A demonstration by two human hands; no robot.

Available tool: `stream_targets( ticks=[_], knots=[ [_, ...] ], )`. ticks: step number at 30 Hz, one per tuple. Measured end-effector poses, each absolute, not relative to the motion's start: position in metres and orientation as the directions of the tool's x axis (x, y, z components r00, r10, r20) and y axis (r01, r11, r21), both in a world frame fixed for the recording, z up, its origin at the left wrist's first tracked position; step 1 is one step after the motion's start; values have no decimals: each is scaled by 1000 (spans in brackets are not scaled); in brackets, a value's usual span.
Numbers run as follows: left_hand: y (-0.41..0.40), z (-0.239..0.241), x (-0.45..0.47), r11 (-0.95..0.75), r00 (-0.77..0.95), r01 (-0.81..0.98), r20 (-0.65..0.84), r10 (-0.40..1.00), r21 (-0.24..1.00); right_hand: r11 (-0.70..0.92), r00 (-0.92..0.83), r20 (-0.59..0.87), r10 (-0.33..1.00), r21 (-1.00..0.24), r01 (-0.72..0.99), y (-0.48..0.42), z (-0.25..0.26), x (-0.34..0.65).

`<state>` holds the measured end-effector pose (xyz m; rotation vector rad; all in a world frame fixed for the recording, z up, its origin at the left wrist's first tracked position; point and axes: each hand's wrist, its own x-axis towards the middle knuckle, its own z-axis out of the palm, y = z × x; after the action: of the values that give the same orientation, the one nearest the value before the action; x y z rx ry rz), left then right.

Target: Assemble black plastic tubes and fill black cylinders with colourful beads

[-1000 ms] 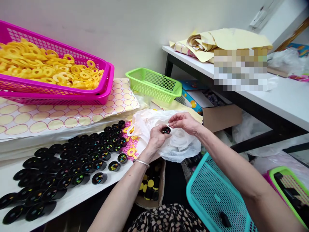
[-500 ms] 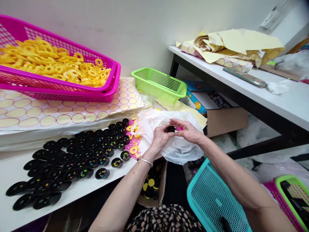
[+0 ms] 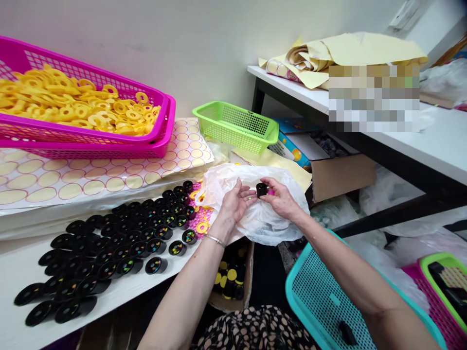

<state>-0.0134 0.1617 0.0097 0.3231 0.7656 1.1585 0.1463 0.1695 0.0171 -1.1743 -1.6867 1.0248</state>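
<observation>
My right hand grips a small black cup, with a bright pink piece between the fingers beside it. Just left of the cup, my left hand is palm up with fingers apart; a tiny yellowish speck shows near its fingertips. Beneath both hands lies a crumpled white plastic bag. Many black cups stand in rows on the white table to the left, several showing small coloured beads inside. Pink beads and yellow ring pieces are spread between those cups and the bag.
A magenta basket of yellow rings rests on a sheet of round stickers. Behind the bag sits a green basket. A turquoise basket and a carton of yellow-topped black pieces are below. A white table stands right.
My left hand has come off the black cup, moved a little left and opened palm up. My right hand now holds the cup alone, more upright. The view has shifted slightly.
</observation>
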Motion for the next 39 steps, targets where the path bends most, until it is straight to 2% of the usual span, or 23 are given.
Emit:
stream_targets(
  ticks=[3,7,13,16,22,26,28,32,34,39],
  knots=[
    [163,18,-19,332,117,-752,-381,917,570,258,-224,192,955,-912,319,164,13,148],
    [160,32,-15,180,48,-746,-218,975,641,313,-318,220,922,-907,281,158,11,145],
    [153,35,8,-42,-67,-533,7,998,845,305,-282,243,928,-930,202,156,10,136],
    [150,33,12,-126,-59,-399,112,992,908,273,-228,226,947,-941,198,155,6,133],
    [144,40,10,-172,27,-258,185,982,951,296,-182,267,946,-942,158,152,1,130],
    [142,42,7,-208,-103,-255,187,977,944,241,-148,217,965,-955,172,150,2,129],
    [136,41,4,-220,-169,-164,192,967,962,234,-123,215,969,-958,169,145,4,130],
    [110,35,-4,-200,-96,103,210,973,974,349,-138,327,935,-920,180,127,5,129],
    [96,31,-8,-210,-77,154,224,972,966,399,-161,371,914,-895,200,116,5,125],
    [66,28,-26,-204,-175,228,246,953,952,524,-335,431,838,-807,272,90,11,109]
  ],
)
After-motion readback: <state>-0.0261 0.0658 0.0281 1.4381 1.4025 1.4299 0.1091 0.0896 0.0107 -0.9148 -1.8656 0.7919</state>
